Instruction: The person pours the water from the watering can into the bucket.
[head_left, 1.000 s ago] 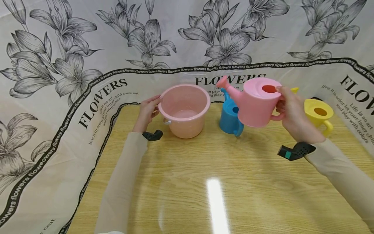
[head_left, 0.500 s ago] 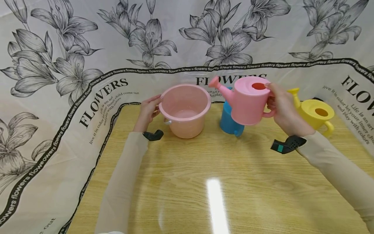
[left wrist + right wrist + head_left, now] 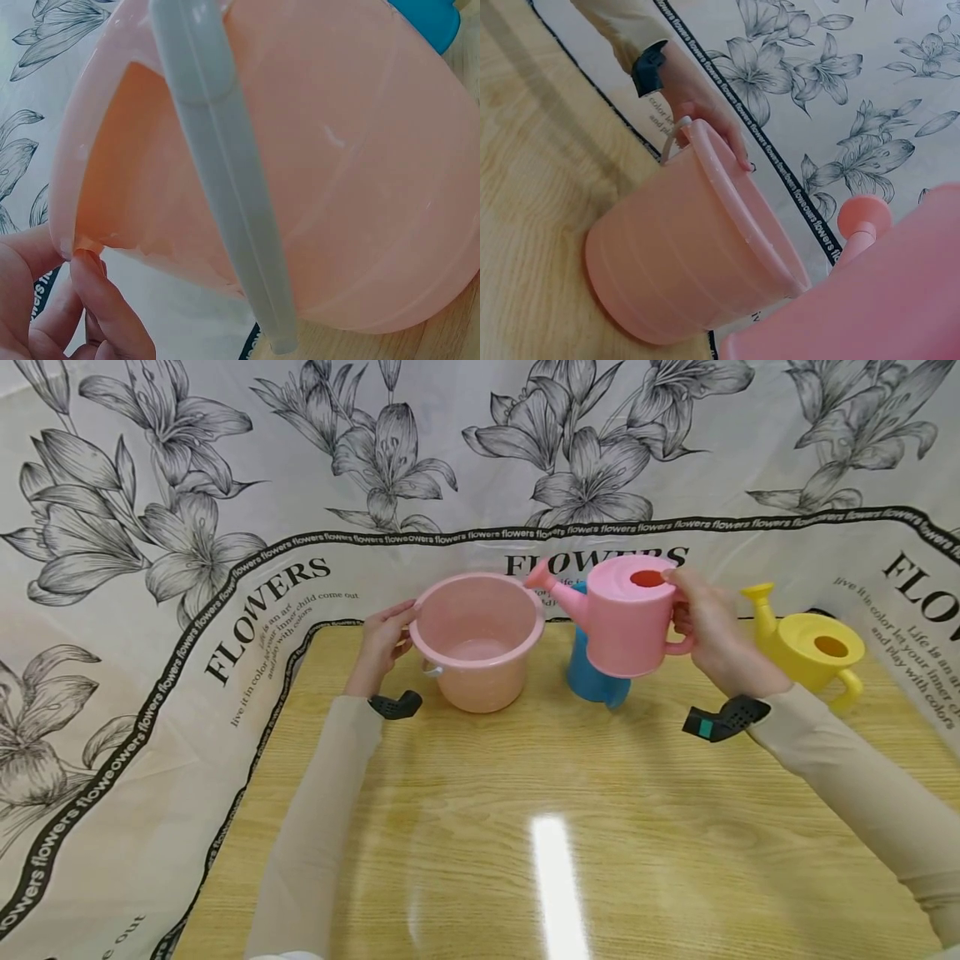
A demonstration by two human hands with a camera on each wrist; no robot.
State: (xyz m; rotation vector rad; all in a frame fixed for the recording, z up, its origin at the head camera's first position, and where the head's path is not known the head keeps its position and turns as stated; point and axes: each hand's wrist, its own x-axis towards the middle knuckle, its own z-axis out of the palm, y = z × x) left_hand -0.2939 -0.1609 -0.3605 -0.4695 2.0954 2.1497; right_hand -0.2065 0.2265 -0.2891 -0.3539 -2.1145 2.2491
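Observation:
A pink bucket [image 3: 480, 685] stands upright on the wooden table. My left hand [image 3: 384, 642] pinches its rim at the left, thumb and fingers [image 3: 105, 304] on either side of the edge in the left wrist view. The bucket's pale handle [image 3: 225, 165] hangs down its side. My right hand [image 3: 712, 631] grips the handle of a pink watering can [image 3: 630, 627], held up off the table and nearly level. Its spout head [image 3: 865, 216] points left, close to the bucket's right rim. Behind the can, a blue watering can [image 3: 588, 681] is partly hidden.
A yellow watering can [image 3: 813, 652] stands at the right, beyond my right forearm. White flower-printed cloth [image 3: 420, 452] rises behind the table [image 3: 450, 827] and along its left side. Light glares on the tabletop in front.
My right hand has carried the pink watering can left, its spout nearing the bucket's rim. The can now covers more of the blue one and uncovers the yellow one. My left hand stays on the rim.

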